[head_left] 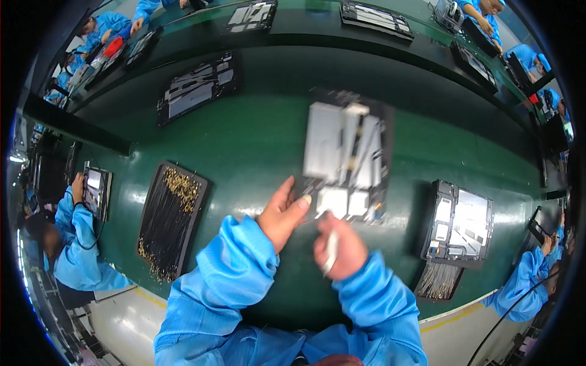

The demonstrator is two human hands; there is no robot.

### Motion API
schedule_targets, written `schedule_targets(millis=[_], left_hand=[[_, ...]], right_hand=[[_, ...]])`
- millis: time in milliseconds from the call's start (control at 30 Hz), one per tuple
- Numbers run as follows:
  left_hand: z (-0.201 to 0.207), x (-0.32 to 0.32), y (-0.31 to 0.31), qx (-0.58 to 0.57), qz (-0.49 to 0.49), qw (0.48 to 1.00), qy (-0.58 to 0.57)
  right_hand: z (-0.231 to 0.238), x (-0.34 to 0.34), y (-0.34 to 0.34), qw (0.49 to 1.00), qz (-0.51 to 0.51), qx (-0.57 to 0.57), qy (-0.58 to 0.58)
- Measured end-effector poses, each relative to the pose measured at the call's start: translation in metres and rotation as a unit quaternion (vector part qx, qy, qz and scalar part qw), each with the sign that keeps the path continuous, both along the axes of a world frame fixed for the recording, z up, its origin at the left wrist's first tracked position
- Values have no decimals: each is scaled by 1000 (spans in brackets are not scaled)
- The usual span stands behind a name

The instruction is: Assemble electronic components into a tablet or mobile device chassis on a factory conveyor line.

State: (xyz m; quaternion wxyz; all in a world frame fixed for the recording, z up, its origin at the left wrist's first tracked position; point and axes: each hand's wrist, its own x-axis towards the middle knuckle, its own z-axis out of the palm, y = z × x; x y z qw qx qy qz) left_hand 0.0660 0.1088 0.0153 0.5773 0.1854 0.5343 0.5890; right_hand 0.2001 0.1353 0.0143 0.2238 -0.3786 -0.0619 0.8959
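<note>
In front of me is an opened tablet (323, 143), its pale battery blocks and dark ribbon strips showing, slightly smeared by motion. At its lower left corner is my left hand (279, 218), closed on the edge with the thumb over the top; the fingers behind are partly hidden. My right hand (345, 249), blurred, is closed around a slim white stick-like tool (331, 250). Its fingertips are by the tablet's lower edge; whether they touch it I cannot tell.
On the left, a black tray (204, 201) holds many thin black cables with gold ends. Another opened tablet (462, 222) overlaps a cable tray (453, 290) on the right. One more tablet (198, 90) lies farther back. Beyond runs a raised shelf (299, 38) with tablets; co-workers in blue sit around.
</note>
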Motion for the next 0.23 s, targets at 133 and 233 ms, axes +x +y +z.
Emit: schedule_targets(millis=[133,233], left_hand=[[-4,14,-41,4,118,993,-5],[-13,8,-71,8,110,994,19]], right_hand=[[-1,-4,-70,984,154,81,-29],[2,7,-94,879,418,220,-65]])
